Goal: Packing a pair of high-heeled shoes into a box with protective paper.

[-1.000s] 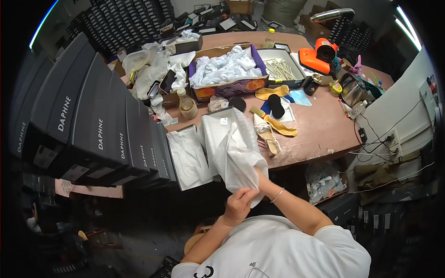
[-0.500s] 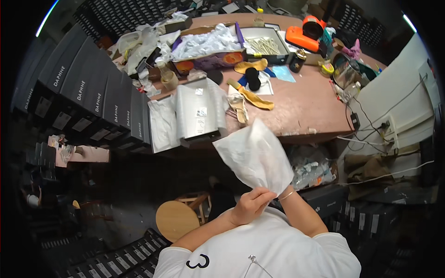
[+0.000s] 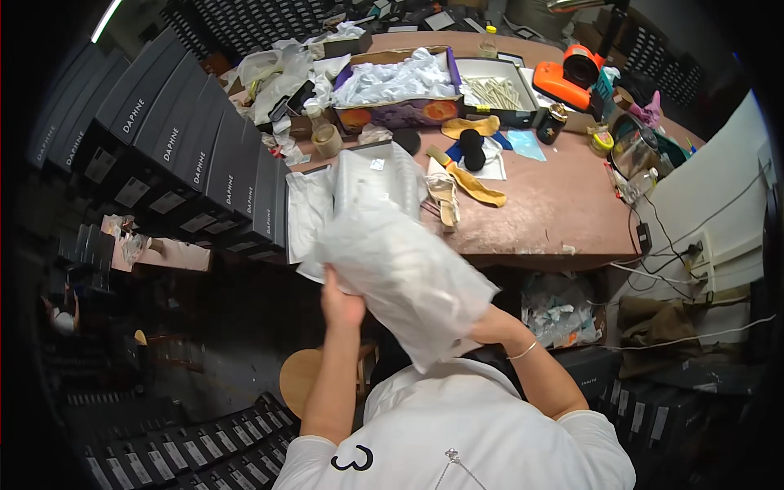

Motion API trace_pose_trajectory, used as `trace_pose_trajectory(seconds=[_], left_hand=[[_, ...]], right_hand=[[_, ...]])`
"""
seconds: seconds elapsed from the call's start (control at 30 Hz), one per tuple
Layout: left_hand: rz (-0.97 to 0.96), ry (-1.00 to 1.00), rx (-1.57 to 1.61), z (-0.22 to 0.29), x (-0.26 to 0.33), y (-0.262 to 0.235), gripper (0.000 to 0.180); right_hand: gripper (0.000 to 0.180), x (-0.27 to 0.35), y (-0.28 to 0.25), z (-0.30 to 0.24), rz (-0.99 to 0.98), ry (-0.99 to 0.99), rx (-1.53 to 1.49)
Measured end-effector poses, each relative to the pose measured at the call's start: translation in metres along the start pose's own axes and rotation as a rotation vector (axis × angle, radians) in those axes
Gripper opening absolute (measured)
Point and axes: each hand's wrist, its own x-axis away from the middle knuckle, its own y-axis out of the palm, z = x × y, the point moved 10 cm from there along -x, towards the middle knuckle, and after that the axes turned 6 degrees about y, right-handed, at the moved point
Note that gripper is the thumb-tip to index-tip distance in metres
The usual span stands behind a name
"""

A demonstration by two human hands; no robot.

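A white, see-through plastic bag (image 3: 400, 269) slants in front of my body, its far end over the open shoe box (image 3: 359, 175). My left hand (image 3: 341, 306) grips the bag's left edge, the thumb up against it and the other fingers mostly out of sight. On the lower right my right hand (image 3: 490, 325) reaches into the bag, and the plastic covers its fingers. Something pale shows faintly through the film; I cannot make out what. Bubble wrap lines the box, and white tissue paper (image 3: 310, 208) spreads over its left side.
Dark shoe boxes (image 3: 175, 155) are stacked at left. On the pink table (image 3: 539, 212) lie yellow and black cloth pieces, a purple box (image 3: 392, 113) of crumpled paper, a tray of sticks (image 3: 498, 94) and an orange tool (image 3: 563, 86). A wooden stool (image 3: 300, 380) stands below; cables run at right.
The bag has swung left and spread out towards the open box. My left hand has moved from beside my right wrist to the bag's left side. The view has shifted slightly.
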Motion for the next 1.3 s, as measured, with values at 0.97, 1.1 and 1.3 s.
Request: trace_pose_trajectory(seconds=[0.97, 1.1, 1.3], left_hand=[[-0.194, -0.428, 0.032, 0.016, -0.181, 0.06, 0.06], [-0.052, -0.532, 0.361, 0.035, -0.199, 0.066, 0.054], [0.023, -0.775, 0.772, 0.003, -0.187, 0.078, 0.057]], right_hand=[[0.111, -0.259, 0.034, -0.04, 0.121, 0.077, 0.251], [0.095, -0.27, 0.03, -0.059, 0.003, -0.051, 0.352], [0.044, -0.279, 0.056, -0.04, -0.101, 0.101, 0.133]])
